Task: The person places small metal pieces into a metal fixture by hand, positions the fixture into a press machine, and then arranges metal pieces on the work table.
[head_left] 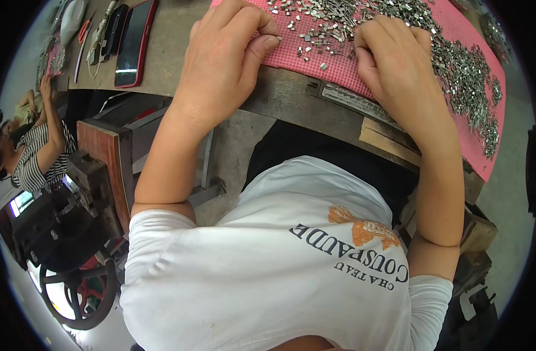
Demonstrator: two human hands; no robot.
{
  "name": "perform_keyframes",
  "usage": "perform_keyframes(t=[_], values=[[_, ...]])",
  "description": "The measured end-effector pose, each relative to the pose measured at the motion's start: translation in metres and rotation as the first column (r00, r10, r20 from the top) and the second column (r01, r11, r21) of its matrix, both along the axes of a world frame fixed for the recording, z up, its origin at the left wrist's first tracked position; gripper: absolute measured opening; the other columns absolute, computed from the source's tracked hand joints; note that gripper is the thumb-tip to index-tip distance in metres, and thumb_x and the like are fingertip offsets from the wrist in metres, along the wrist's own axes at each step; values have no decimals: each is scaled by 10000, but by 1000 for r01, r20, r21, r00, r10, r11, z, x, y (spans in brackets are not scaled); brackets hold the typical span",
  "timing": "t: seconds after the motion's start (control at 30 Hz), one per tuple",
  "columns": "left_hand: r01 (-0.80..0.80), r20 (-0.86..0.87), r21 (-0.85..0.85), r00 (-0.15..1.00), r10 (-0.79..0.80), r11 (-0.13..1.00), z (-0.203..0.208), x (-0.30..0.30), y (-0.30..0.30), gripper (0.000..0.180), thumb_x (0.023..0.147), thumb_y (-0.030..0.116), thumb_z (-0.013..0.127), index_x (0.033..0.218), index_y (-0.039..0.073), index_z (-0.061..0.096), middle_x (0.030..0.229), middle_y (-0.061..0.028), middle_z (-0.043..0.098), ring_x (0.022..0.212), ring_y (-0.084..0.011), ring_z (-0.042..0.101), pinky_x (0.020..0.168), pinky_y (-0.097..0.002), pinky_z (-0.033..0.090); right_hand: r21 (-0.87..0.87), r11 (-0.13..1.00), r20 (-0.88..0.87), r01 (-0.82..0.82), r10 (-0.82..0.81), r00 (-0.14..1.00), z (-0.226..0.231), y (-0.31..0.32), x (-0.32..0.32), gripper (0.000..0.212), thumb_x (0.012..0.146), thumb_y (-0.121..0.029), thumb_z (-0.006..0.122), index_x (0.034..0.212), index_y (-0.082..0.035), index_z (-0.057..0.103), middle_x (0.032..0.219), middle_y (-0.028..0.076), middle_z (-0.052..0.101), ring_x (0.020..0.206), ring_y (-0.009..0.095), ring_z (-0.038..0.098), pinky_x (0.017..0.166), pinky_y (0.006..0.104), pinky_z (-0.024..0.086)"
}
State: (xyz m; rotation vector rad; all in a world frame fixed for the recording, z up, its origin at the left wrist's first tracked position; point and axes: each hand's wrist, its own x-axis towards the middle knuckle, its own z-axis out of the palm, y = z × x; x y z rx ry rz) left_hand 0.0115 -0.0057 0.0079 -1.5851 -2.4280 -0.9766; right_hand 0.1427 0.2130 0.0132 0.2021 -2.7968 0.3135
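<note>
Many small, shiny metal pieces (pixel 464 82) lie spread over a pink textured mat (pixel 297 55) on the workbench. My left hand (pixel 224 55) is closed at the mat's near left part, thumb and forefinger pinched together. A tiny bright bit, apparently one of the metal pieces, shows at those fingertips. Over the mat to the right, my right hand (pixel 394 58) has its fingers curled in beside the loose pieces. Its fingertips are partly hidden, and what they hold cannot be made out. A few single pieces lie between the two hands.
A phone in a red case (pixel 136 44) rests on the bench (pixel 168 58) at the left, beside a dark case, a cord and orange-handled scissors (pixel 84 30). A metal strip (pixel 355 100) lies along the front edge. Another person in stripes (pixel 39 146) and a machine handwheel (pixel 77 292) are at far left.
</note>
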Motion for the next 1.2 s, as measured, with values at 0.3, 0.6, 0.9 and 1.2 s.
perform_keyframes(t=[0.3,0.6,0.9,1.2], values=[[99,205,180,969,-135,979,-16,50,34,104,829,31,725,916,45,670,915,-83,646,858,-281,627,747,-363,482,-271,935,8,227,-233,972,-2,35,107,145,870,3,614,952,-90,539,893,25,556,862,212,564,848,348,311],[347,232,76,906,-355,935,-11,106,91,111,816,-20,732,910,13,683,999,-101,651,917,-237,632,821,-317,497,-195,930,-46,313,-327,944,-12,37,170,278,778,37,671,981,-109,550,979,22,586,950,217,592,886,371,332],[367,74,-10,928,-365,930,-15,139,121,143,791,70,772,913,75,698,976,-55,670,892,-262,641,787,-352,458,-125,938,-45,323,-330,943,-19,41,180,297,762,24,703,992,-97,557,1015,26,611,974,209,600,888,352,354],[306,-135,-75,940,-313,949,-15,151,128,185,739,57,774,894,109,687,902,-2,646,814,-231,619,733,-351,426,-11,951,-48,308,-309,950,-20,36,173,311,744,-5,721,1007,-87,577,1013,36,601,962,204,606,884,366,360]])
